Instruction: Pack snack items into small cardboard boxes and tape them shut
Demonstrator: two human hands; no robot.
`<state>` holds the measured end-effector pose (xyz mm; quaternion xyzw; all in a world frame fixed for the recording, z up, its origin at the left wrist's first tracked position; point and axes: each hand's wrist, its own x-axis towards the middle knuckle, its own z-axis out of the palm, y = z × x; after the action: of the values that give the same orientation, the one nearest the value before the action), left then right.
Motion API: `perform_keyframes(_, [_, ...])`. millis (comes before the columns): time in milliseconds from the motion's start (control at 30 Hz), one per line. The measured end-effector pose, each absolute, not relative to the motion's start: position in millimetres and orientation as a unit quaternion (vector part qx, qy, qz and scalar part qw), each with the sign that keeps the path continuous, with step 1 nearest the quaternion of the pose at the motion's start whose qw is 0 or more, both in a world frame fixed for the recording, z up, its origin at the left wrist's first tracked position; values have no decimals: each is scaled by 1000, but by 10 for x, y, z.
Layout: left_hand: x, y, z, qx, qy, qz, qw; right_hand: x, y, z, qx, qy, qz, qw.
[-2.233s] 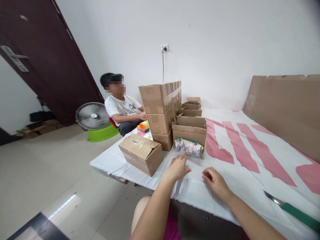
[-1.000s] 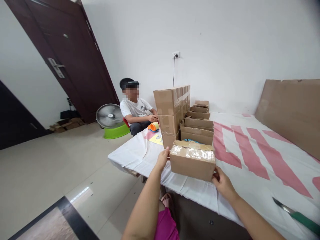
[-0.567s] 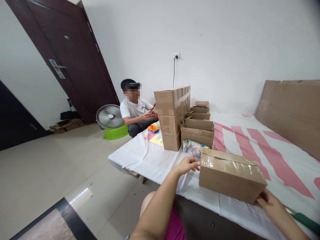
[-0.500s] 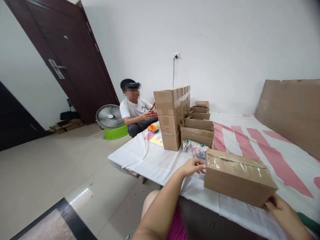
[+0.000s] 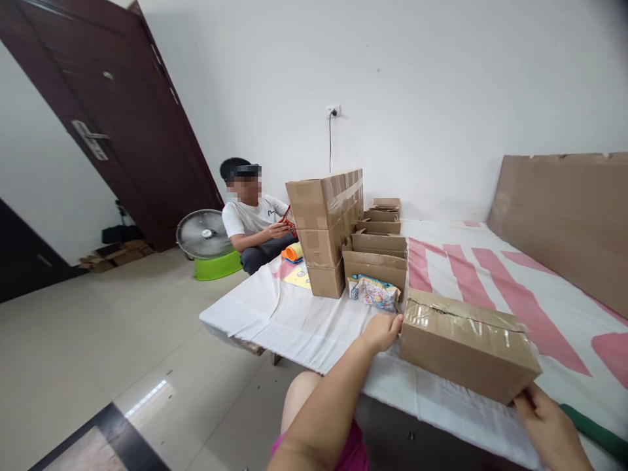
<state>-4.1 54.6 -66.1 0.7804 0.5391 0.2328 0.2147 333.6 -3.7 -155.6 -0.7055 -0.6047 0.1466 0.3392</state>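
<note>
A taped cardboard box point(image 5: 466, 350) lies lengthwise at the near edge of the cloth-covered table, a torn seam running along its taped top. Against its left end is my left hand point(image 5: 385, 332), thumb on the corner and the other fingers mostly hidden. At the lower right corner, my right hand point(image 5: 544, 415) grips the box with its fingertips partly under the edge. Just beyond my left hand, a colourful printed plastic packet point(image 5: 373, 292) leans by an open cardboard box point(image 5: 375, 267).
Stacked taped boxes point(image 5: 326, 235) stand left of a row of open cartons point(image 5: 380, 227). Behind them a person point(image 5: 255, 219) crouches holding something red. An orange tape roll point(image 5: 292, 252), a fan point(image 5: 206, 232), a large cardboard sheet point(image 5: 564, 226) and a green object point(image 5: 596, 428) are around.
My left hand has closed in from just beside the box onto its left end. My right hand stays at the right corner. The whole view has shifted slightly.
</note>
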Motion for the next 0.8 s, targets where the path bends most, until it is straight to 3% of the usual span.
perform_keyframes(167, [-108, 402, -645, 803, 519, 202, 212, 3344, -37, -1568, -720, -604, 135, 315])
perform_keyframes(800, [-154, 460, -559, 815, 531, 115, 201, 3302, -28, -1577, -702, -600, 134, 359])
